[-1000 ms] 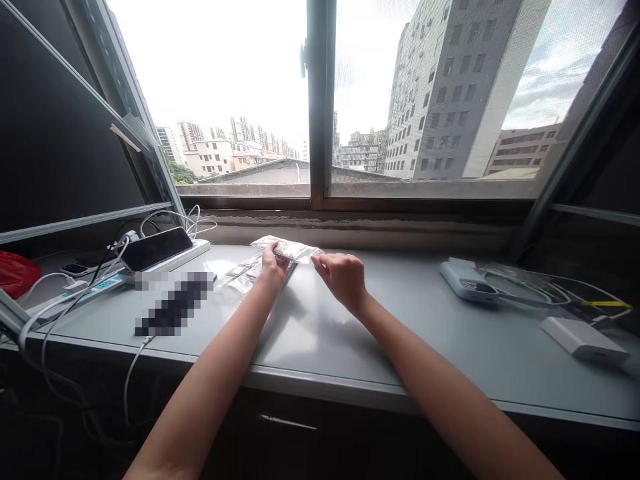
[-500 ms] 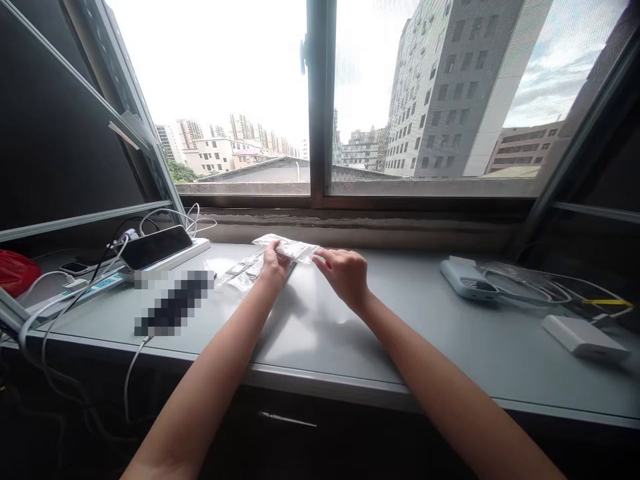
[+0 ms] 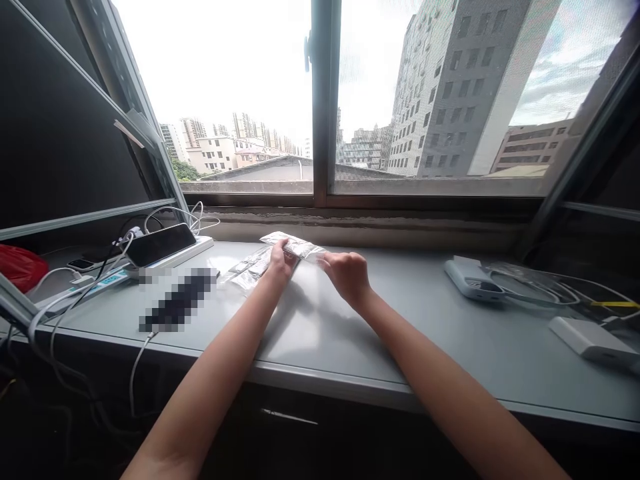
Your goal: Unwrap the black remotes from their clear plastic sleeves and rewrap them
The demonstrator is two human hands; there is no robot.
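Observation:
My left hand [image 3: 281,259] is closed on a shiny clear plastic bag [image 3: 299,247], its thumb lying on top. The bag is raised a little above the tabletop. At the bag's right end, my right hand [image 3: 346,272] pinches the edge between thumb and fingers. What is inside the bag cannot be made out. Just left of my left hand, more clear plastic packaging [image 3: 245,272] lies on the grey table [image 3: 320,333].
At left stand a dark-screened phone [image 3: 160,245], a white power strip [image 3: 203,245], tangled cables and a blurred-out dark object [image 3: 177,303]. A pale blue device [image 3: 473,279], coiled cables [image 3: 535,287] and a white box [image 3: 590,339] lie at right. A window rises behind.
The whole view has shifted slightly, so most things appear a little further right. Both hands keep their hold on the plastic bag, with hardly any other movement.

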